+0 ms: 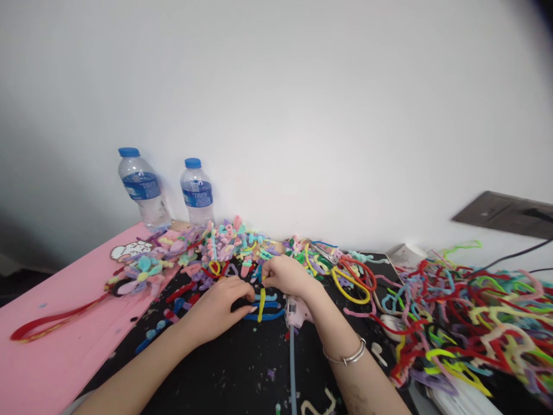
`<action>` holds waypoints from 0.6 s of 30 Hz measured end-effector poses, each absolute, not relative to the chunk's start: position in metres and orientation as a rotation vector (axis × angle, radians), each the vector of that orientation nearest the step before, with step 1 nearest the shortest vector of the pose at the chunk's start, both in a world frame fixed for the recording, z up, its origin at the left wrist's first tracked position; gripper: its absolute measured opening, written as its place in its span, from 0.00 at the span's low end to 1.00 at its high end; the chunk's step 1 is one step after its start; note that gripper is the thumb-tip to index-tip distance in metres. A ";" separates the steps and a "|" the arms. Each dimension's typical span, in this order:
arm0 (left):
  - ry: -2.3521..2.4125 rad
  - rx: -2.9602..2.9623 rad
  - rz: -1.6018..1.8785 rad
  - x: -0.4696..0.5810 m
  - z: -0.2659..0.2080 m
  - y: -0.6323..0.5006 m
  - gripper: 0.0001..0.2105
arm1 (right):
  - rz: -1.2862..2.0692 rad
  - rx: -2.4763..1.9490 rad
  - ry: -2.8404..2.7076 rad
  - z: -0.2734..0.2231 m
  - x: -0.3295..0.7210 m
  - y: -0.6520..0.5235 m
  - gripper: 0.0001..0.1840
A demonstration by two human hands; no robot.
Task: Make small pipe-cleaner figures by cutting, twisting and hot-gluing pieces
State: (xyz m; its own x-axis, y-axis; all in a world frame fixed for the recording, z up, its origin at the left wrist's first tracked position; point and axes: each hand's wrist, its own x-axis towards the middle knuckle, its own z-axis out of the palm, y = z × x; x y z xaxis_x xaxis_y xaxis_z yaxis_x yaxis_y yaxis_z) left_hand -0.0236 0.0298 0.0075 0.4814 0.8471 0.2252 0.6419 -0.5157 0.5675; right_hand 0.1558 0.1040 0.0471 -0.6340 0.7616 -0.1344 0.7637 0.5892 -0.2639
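Blue pipe cleaners (273, 316) lie side by side on the black work surface, in front of me. A short yellow pipe cleaner (261, 305) crosses over them. My left hand (218, 309) has thumb and fingers closed around the left ends of the blue pieces. From the far side, my right hand (287, 275) pinches the top end of the yellow piece; its fingertips are partly hidden. Under my right wrist lies a pale pink glue gun (297, 312), with a long translucent glue stick (292, 369) pointing towards me.
Heaped pipe-cleaner pieces (227, 242) line the back by the wall. Scissors with red handles (358, 274) lie behind my right arm. Tangled pipe cleaners (484, 323) spread to the right. Two water bottles (144, 190) stand back left, near a pink board (56, 323) with a red strap (56, 319).
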 end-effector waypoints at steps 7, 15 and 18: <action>1.088 2.443 0.723 -0.024 0.012 0.028 0.08 | -0.363 1.360 2.789 0.045 0.155 0.102 0.03; 1.023 2.437 0.679 -0.021 0.007 0.028 0.07 | -0.285 1.364 2.794 0.046 0.153 0.099 0.02; 1.020 2.411 0.705 -0.019 0.006 0.027 0.05 | -0.274 1.362 2.798 0.047 0.153 0.099 0.02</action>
